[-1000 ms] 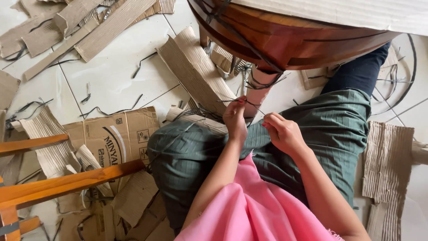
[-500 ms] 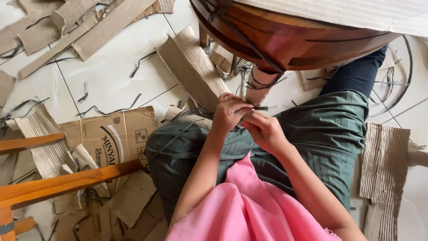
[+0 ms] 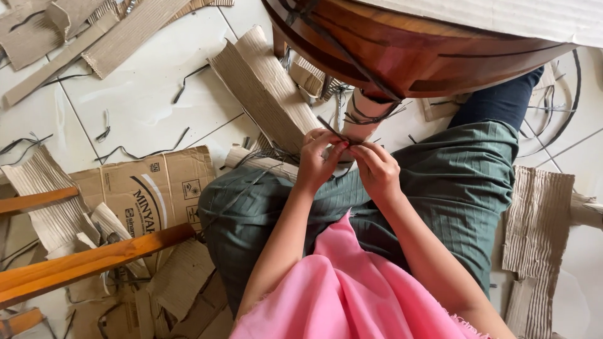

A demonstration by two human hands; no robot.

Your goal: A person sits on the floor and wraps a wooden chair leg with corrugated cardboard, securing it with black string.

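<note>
Over the lap, the left hand [image 3: 319, 164] and right hand [image 3: 377, 168] have been raised nearer the wooden table [image 3: 402, 53], both pinched shut on a dark strap [image 3: 331, 130].

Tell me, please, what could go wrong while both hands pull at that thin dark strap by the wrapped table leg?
The thin dark strap, pinched between left hand and right hand, might cut into the fingers or snap loose. Loose strap pieces and cardboard scraps litter the tiled floor, so slipping seems possible.
</note>
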